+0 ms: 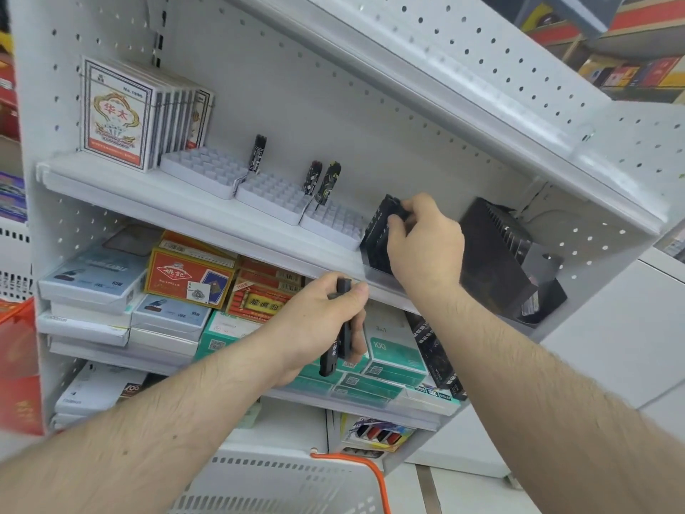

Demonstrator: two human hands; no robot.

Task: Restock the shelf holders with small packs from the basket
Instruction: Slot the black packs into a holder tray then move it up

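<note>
The right hand (422, 239) pinched a dark pack into the black holder (374, 239) on the shelf, while the left hand (322, 324), lower and nearer, gripped upright spare packs (343, 328).

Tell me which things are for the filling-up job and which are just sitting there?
For the job: slim black packs in the left hand; black slotted holder under the right hand; white plastic basket.
Just there: stack of playing-card boxes; green-and-white boxes.

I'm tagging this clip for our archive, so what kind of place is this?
Most likely a small shop: a white pegboard shelf unit stocked with boxed playing cards, slotted holder trays for lighters, and a shopping basket below.
</note>
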